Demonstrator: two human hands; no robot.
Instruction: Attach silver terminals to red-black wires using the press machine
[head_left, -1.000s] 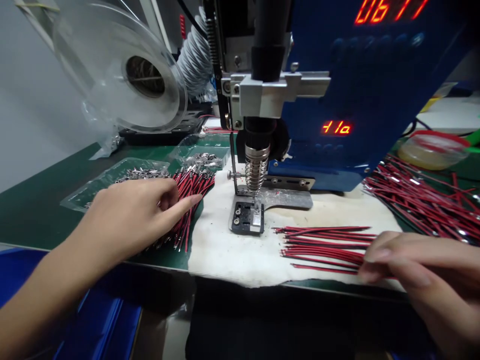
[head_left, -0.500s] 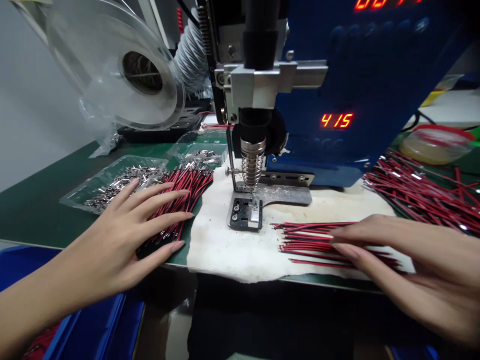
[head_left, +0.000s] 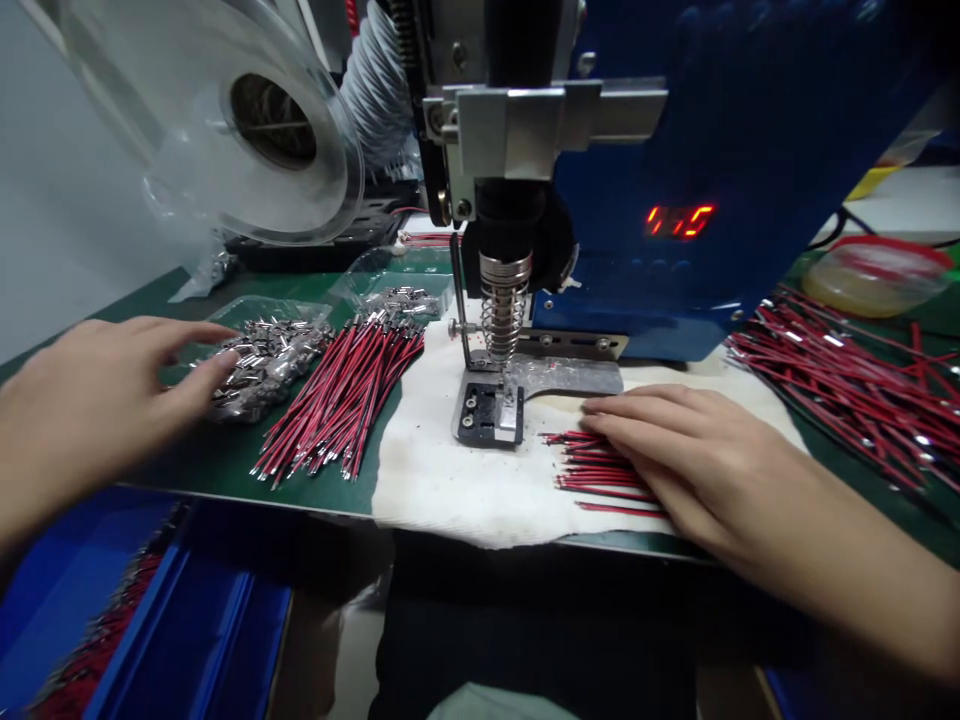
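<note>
My left hand hovers at the near-left edge of a clear plastic tray of small silvery metal parts. Its thumb and index finger are apart with nothing visible between them; the other fingers are partly hidden. To the right of that tray lies a pile of red-and-black wires. My right hand lies flat, fingers stretched, over a row of red-and-black wires on a white cloth. It covers their right ends. Left of the row, a small black fixture sits under the machine's spring-wrapped tip.
A blue machine with a lit red display stands behind the cloth. More wires are heaped at the right, near a red-rimmed round container. A second clear tray and a large reel stand back left. Blue bins sit below the table edge.
My left hand has moved left, off the wire pile to the tray of metal parts. My right hand has shifted left and flattened over the wire row. The view has tilted slightly downward.
</note>
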